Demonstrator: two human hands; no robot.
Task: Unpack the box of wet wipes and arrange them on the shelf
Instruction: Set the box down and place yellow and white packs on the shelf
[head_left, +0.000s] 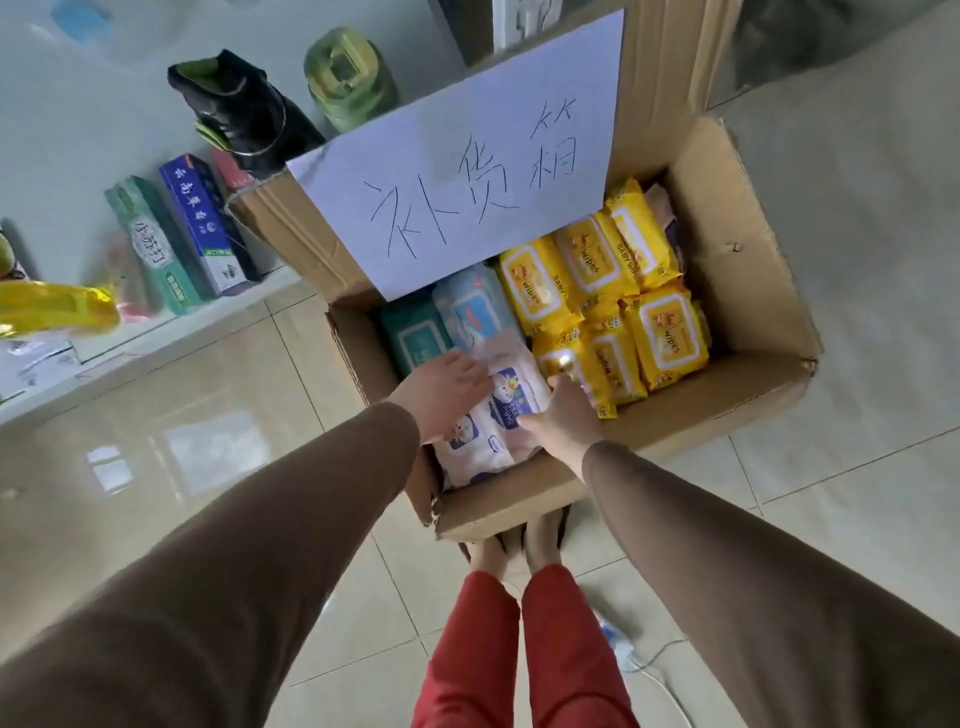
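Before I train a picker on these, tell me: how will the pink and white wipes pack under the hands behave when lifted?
The pink and white wipes pack looks soft-wrapped, so it will probably sag rather than stay stiff. Its glossy film may be slippery, which fits the left hand and right hand meeting it from both sides. Likely dense for its size.

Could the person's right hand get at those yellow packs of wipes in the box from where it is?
Probably yes. The right hand is already inside the open cardboard box, its fingertips right by the nearest of the yellow packs. The paper sign covers only the far-left part, not these.
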